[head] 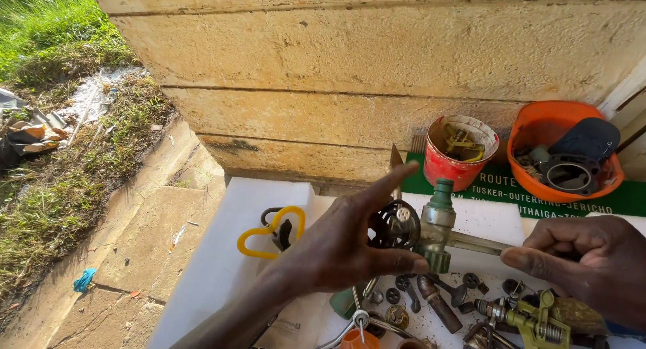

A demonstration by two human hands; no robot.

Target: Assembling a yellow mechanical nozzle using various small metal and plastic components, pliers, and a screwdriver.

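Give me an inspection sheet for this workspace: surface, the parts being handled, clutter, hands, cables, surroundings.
Surface: white board lying on concrete.
Parts in hand: metal valve assembly with a black handwheel; a flat metal tool meets its side.
Clutter: loose washers and fittings, yellow heart-shaped handle, red bucket, orange helmet holding parts.
Hands: left hand grips the valve; right hand holds the tool.
Cables: nothing seen.
Surroundings: stone wall, grass.

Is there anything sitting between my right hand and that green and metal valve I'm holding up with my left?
Nothing loose stands between them. The left hand grips the valve, and a metal rod runs from the valve straight into the right hand. Small parts lie lower down on the white board.
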